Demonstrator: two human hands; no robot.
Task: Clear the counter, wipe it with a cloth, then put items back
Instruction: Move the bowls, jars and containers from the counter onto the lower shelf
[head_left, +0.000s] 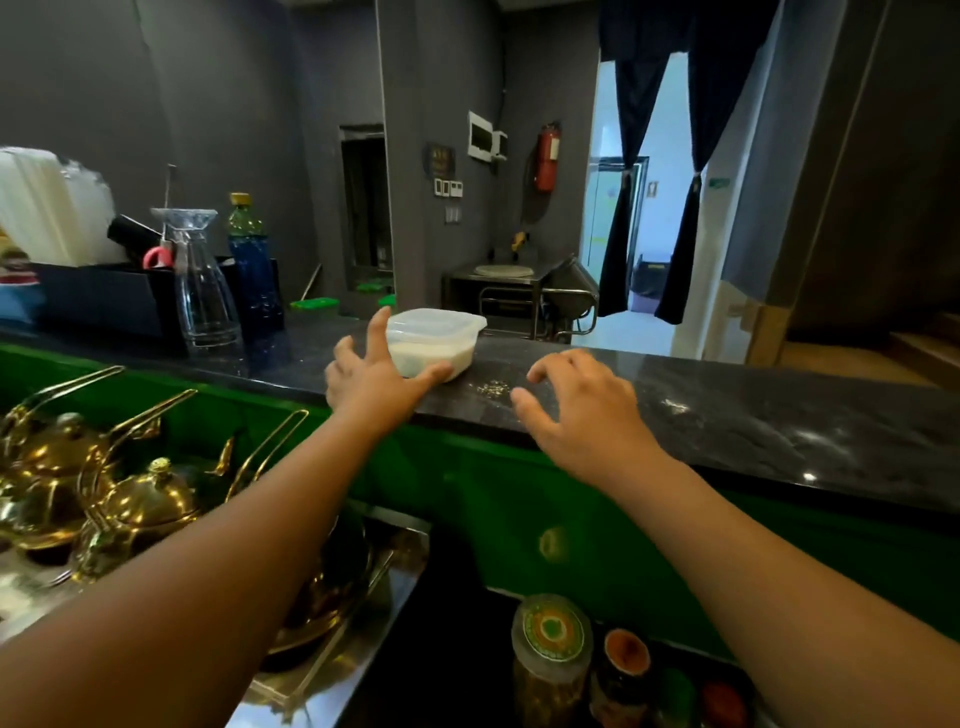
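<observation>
Dark stone counter (779, 426) spanned frame. Lidded plastic container (434, 340) sat on it, mid-counter. Left hand (371, 379) splayed, thumb and forefinger against container's side. Right hand (576, 410) loosely curled above counter, held nothing. Crumbs (493, 387) between hands.

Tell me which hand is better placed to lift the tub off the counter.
Left. The left hand lies against the tub, thumb along its front and a finger up its left side. The right hand hovers apart from it, over crumbs on the counter, holding nothing.
</observation>
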